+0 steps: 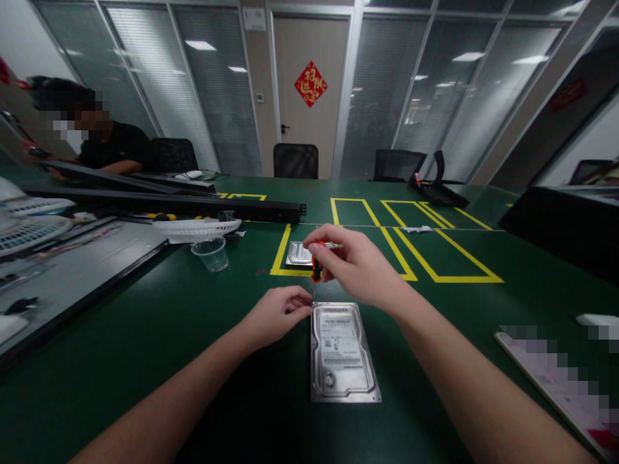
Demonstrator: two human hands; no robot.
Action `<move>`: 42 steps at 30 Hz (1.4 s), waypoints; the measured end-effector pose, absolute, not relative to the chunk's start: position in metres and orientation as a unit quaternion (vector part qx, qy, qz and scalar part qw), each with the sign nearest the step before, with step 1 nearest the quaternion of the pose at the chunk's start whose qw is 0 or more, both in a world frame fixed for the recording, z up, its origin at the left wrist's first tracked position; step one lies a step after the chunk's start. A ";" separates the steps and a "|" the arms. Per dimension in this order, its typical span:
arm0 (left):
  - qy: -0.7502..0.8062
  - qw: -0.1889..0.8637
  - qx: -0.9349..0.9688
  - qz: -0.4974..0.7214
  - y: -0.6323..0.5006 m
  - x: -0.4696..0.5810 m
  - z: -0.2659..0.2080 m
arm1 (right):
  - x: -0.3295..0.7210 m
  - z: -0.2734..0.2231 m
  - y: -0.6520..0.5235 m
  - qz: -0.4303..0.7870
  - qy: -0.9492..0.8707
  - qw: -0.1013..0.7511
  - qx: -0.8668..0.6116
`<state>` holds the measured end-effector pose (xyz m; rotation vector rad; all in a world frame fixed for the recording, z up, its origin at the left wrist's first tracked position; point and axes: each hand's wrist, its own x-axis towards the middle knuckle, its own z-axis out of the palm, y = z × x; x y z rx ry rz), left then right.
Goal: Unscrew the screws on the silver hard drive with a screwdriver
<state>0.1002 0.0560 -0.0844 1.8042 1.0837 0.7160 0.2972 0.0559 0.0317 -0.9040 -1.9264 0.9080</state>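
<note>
Two hard drives. First, silver rectangular metal hard drive with white label (341, 348), flat on dark-green tabletop (271, 412). One orange-and-black-handled screwdriver (317, 269) gripped in right hand (345, 261), shaft down at drive's far-left corner. Left hand (280, 312) at same corner, fingers curled; cannot tell if pinching anything. Second silver hard drive (298, 253) beyond, within yellow tape outline (293, 272). One clear plastic cup (211, 254), left.

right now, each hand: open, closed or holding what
Left hand: at the nearer hard drive's far-left corner; whether its grip is closed cannot be told.
Right hand: holding the screwdriver.
</note>
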 end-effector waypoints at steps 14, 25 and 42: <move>0.443 0.442 0.726 0.285 0.054 0.101 -0.081 | 0.297 0.030 0.054 0.340 -0.761 0.408 -0.372; 0.441 0.436 0.731 0.285 0.056 0.101 -0.083 | 0.297 0.031 0.056 0.372 -0.753 0.392 -0.376; 0.443 0.438 0.728 0.287 0.054 0.102 -0.080 | 0.297 0.032 0.055 0.385 -0.750 0.382 -0.378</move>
